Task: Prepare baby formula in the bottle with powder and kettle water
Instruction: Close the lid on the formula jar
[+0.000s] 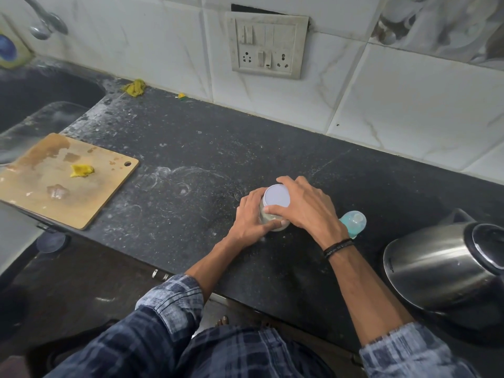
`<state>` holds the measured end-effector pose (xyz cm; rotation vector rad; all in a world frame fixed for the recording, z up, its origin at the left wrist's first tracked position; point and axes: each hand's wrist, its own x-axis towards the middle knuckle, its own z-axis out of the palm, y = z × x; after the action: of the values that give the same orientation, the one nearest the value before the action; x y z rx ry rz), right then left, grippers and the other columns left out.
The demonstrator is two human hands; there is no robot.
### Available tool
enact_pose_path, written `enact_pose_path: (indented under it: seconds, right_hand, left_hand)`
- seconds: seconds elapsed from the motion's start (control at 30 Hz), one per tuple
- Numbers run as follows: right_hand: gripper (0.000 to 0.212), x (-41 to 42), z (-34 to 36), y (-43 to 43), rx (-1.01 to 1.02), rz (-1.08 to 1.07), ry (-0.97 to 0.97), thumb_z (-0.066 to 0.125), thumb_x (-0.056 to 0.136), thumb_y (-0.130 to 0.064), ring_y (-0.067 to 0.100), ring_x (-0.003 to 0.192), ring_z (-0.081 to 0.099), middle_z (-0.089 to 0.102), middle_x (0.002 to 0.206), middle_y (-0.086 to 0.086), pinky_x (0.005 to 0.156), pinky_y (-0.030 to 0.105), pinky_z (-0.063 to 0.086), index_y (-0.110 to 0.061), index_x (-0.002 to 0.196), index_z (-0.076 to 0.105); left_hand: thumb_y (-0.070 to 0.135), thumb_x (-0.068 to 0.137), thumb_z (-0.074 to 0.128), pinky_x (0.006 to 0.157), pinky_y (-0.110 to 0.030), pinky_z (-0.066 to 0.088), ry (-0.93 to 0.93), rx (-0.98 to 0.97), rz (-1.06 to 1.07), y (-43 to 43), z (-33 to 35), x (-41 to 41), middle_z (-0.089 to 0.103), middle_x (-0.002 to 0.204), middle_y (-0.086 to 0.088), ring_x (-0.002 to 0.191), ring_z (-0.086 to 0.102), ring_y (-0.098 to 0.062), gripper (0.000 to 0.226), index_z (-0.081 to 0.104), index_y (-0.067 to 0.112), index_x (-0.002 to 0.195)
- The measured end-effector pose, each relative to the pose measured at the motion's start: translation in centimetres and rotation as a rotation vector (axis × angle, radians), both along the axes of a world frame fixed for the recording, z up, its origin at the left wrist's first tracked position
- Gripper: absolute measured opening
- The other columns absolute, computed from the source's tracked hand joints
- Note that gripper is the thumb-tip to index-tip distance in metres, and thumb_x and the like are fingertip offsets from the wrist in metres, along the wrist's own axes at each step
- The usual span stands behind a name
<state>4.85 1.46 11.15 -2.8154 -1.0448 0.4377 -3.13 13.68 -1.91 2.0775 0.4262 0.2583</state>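
Gripping the jar (273, 223) from both sides, the person keeps it upright on the dark counter (218, 148), towards the front edge. The left hand (249, 219) wraps round the clear body, thumb across the front. The right hand (305, 208) is curled over the white lid (276, 195) with fingers at its rim, seemingly ready to twist.

The jar looks small, stiff and light, with smooth walls that may be slippery. Holding the body low and firmly while taking the lid by its edge seems the sound way. A pale, whitish fill shows through the wall, probably the powder; how full it is I cannot tell.

The baby bottle (354, 219) sits just beside the right wrist, partly hidden, teal with its teat on; any contents are not visible. The steel kettle (436, 266) stands further right with its lid closed, so its water cannot be seen.
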Motion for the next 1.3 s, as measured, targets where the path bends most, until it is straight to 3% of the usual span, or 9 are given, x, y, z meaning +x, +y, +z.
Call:
enact_pose_path:
  seconds: [0.3,0.43,0.5,0.63,0.73,0.93,1.1,1.3]
  right_hand:
    - [0.090,0.5,0.1,-0.5,-0.051,0.002,0.004,0.080,0.082,-0.052,0.032,0.128,0.054,0.041,0.145,0.007,0.093,0.045,0.052,-0.027,0.154,0.031]
    - [0.097,0.6,-0.1,-0.3,-0.031,0.105,0.037,0.084,0.083,-0.037,0.027,0.140,0.043,0.029,0.161,-0.001,0.104,0.046,0.048,-0.025,0.160,0.026]
    - [0.092,0.5,-0.2,-0.2,-0.023,0.133,0.020,0.081,0.086,-0.029,0.025,0.141,0.044,0.032,0.162,-0.003,0.105,0.044,0.046,-0.026,0.161,0.026]
    - [0.087,0.3,-0.3,0.0,-0.034,0.090,0.008,0.079,0.084,-0.044,0.028,0.129,0.053,0.043,0.144,0.004,0.095,0.043,0.050,-0.029,0.155,0.032]
    - [0.088,0.6,0.1,0.0,-0.046,0.045,-0.032,0.075,0.085,-0.057,0.030,0.129,0.054,0.045,0.145,0.007,0.096,0.044,0.050,-0.029,0.156,0.030]
    - [0.085,0.6,0.3,0.1,0.004,0.119,-0.023,0.078,0.087,-0.041,0.026,0.134,0.051,0.045,0.152,0.000,0.102,0.042,0.048,-0.031,0.157,0.032]
    - [0.081,0.5,0.4,0.0,0.041,0.015,-0.117,0.069,0.087,-0.063,0.032,0.124,0.060,0.057,0.141,0.008,0.093,0.042,0.051,-0.028,0.153,0.038]
    - [0.076,0.6,0.6,0.3,0.027,0.060,-0.056,0.075,0.088,-0.050,0.029,0.127,0.059,0.058,0.143,0.004,0.096,0.041,0.049,-0.030,0.153,0.040]
  left_hand:
    - [0.075,0.064,0.066,0.109,-0.046,0.037,0.000,-0.026,0.013,0.0,0.2,0.1,0.047,0.139,0.009,0.126,0.041,-0.019,0.096,0.044,0.027,0.143]
    - [0.079,0.064,0.063,0.109,-0.044,0.036,-0.009,-0.024,0.010,-0.1,0.2,0.1,0.045,0.136,0.014,0.126,0.040,-0.020,0.098,0.044,0.025,0.144]
    - [0.078,0.064,0.063,0.108,-0.043,0.036,-0.012,-0.026,0.008,-0.1,0.2,0.0,0.044,0.135,0.015,0.126,0.040,-0.019,0.098,0.044,0.024,0.144]
    - [0.073,0.064,0.065,0.108,-0.043,0.035,-0.006,-0.021,0.008,0.0,0.1,0.0,0.043,0.134,0.018,0.124,0.039,-0.016,0.095,0.044,0.026,0.144]
    - [0.073,0.064,0.067,0.108,-0.042,0.036,-0.001,-0.040,0.006,0.1,0.2,0.0,0.045,0.134,0.016,0.125,0.039,-0.016,0.093,0.044,0.029,0.143]
    - [0.073,0.064,0.069,0.109,-0.044,0.035,0.006,-0.054,0.012,0.1,0.0,0.0,0.045,0.134,0.017,0.126,0.039,-0.016,0.091,0.043,0.032,0.141]
    - [0.074,0.064,0.065,0.108,-0.041,0.034,0.010,-0.043,0.002,0.1,0.3,0.0,0.046,0.135,0.016,0.126,0.038,-0.016,0.092,0.043,0.031,0.142]
    - [0.075,0.064,0.066,0.108,-0.040,0.033,-0.003,-0.034,0.012,0.2,0.0,0.0,0.045,0.135,0.018,0.127,0.039,-0.016,0.092,0.044,0.031,0.142]
